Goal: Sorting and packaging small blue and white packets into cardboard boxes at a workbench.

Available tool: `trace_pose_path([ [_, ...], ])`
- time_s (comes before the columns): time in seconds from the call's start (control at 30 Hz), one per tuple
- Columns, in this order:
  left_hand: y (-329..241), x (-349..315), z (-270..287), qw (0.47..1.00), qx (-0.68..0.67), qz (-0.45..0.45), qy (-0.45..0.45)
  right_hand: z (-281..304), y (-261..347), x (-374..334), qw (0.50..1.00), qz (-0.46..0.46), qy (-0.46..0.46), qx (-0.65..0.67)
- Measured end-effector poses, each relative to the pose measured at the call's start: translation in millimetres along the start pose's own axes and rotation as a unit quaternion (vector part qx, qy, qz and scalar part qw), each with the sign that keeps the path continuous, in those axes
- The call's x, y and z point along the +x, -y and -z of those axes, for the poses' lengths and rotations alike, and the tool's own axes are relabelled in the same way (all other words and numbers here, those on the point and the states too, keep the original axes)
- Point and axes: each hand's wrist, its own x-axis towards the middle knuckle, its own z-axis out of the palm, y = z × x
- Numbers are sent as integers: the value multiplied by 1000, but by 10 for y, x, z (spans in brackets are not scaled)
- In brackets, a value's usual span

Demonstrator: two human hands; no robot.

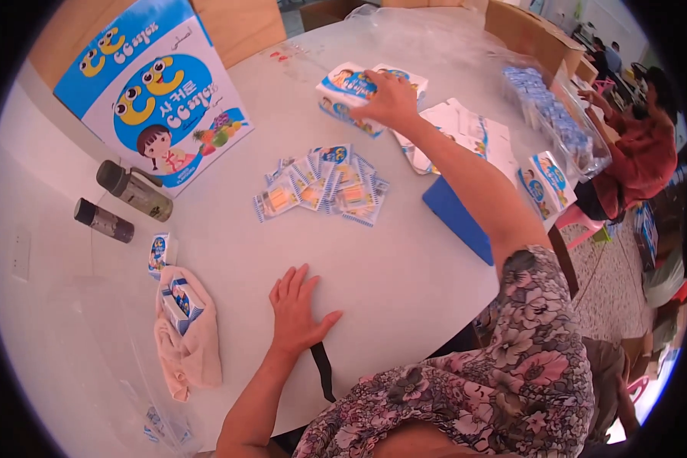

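Observation:
My left hand (295, 311) lies flat on the white table, fingers spread, with nothing in it. A dark strap (322, 370) lies beside its wrist. My right arm reaches across to the far middle, where my right hand (389, 101) grips a small white-and-blue printed carton (345, 85). Another carton of the same kind (409, 76) shows partly behind that hand. Between my hands, a loose pile of clear-and-blue sachets (324, 183) lies on the table. Flattened white cartons (466, 130) rest under and beside my right forearm, next to a blue flat piece (458, 217).
A large printed box (168, 99), two dark-lidded bottles (133, 191) (103, 220) and a pink cloth (187, 336) with small packs stand at left. A clear bag of blue sachets (549, 111) and an upright carton (546, 185) are at right. A co-worker in red (641, 156) sits beyond.

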Motion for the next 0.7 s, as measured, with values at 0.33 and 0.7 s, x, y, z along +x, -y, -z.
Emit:
trace_pose_path([
  [0.33,64,47,39,1000,-6,13,-8,-981,108,-16,978,191,48,-65],
  [0.7,217,-81,-211,999,21,-25,-29,-995,962,-1530,985,128,48,106],
])
